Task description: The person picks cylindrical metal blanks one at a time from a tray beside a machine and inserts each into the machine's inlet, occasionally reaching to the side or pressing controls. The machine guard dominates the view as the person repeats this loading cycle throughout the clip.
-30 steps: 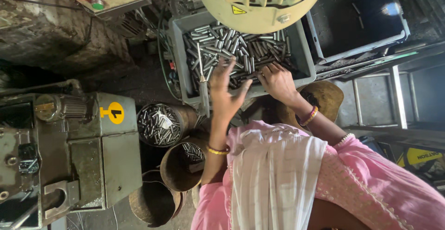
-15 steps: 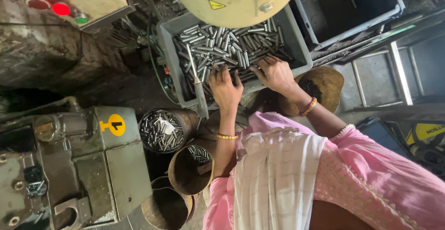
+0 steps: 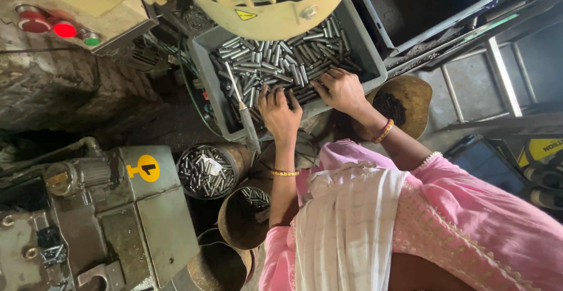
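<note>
A grey plastic tray (image 3: 208,74) holds a heap of short metal pins (image 3: 275,56). My left hand (image 3: 280,112) rests at the tray's near edge, fingers curled into the pins. A little to the right, my right hand (image 3: 343,91) also has its fingers bent down into the heap. Both wrists wear bangles. My pink sleeves and a white scarf fill the lower right. A thin metal rod tool (image 3: 245,115) lies across the tray's near-left edge, just left of my left hand.
A cream machine housing (image 3: 264,3) overhangs the tray's far side. Round tins (image 3: 205,171) with pins and rusty tins (image 3: 243,217) stand below the tray. A grey-green machine (image 3: 117,220) is at the left, red buttons (image 3: 58,27) top left, a brown bowl (image 3: 413,100) at the right.
My left hand, raised with fingers spread a second ago, has come down onto the pins and curled. The right hand has stayed in the tray. The view has shifted closer.
</note>
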